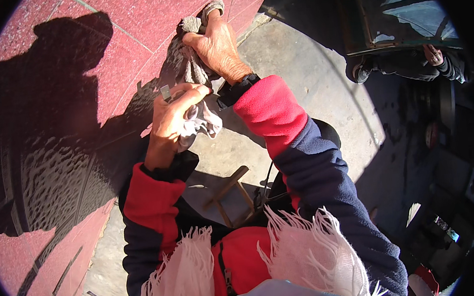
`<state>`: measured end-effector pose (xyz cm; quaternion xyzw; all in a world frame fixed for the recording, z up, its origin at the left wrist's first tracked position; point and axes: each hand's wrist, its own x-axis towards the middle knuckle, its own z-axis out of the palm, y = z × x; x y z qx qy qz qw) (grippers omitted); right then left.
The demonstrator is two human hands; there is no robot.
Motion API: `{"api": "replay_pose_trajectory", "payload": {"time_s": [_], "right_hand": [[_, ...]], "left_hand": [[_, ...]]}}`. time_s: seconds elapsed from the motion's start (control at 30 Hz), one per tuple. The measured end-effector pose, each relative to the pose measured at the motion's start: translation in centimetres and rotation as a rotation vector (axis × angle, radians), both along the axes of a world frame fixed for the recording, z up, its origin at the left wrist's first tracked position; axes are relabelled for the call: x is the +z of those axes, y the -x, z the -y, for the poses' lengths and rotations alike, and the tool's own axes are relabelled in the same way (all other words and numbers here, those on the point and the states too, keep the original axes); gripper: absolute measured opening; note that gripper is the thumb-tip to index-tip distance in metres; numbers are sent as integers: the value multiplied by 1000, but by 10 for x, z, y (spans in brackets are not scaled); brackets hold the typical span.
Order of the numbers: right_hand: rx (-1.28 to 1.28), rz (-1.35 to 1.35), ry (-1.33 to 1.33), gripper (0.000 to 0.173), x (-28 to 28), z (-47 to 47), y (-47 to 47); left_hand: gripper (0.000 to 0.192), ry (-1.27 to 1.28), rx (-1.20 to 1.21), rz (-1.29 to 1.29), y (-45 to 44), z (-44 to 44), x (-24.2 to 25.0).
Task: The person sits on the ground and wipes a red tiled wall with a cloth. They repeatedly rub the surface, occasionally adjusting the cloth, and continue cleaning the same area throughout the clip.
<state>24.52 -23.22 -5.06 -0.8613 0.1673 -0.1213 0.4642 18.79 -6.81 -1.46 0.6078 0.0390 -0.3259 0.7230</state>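
My left hand (pixel 167 116) is closed around a bunched white cloth (pixel 200 121) that hangs from the palm side, and a small flat light-coloured piece (pixel 166 92) sticks up beside its index finger. Above and to the right, my right hand (pixel 217 47) grips a grey, worn terry-like cloth (pixel 194 68) over the edge of the reddish tiled surface (pixel 128 39). Part of this cloth loops round the fingers and hangs down towards my left thumb. The fingertips of my right hand are hidden by the cloth.
A wooden stool or frame (pixel 228 194) stands below my forearms on the concrete floor (pixel 298 72). At the upper right, a person's hand (pixel 433 55) is beside a dark panel with torn bluish sheeting (pixel 414 13). Shadows cover much of the tiled surface.
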Motion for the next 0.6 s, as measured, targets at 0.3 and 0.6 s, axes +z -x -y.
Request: {"api": "replay_pose_trajectory", "payload": {"time_s": [0.3, 0.6], "right_hand": [[47, 43, -20, 57, -6, -19, 8], [-53, -9, 56, 59, -5, -3, -3]], "left_hand": [[15, 36, -14, -119, 0, -6, 6], [14, 53, 1, -53, -4, -19, 10]]}}
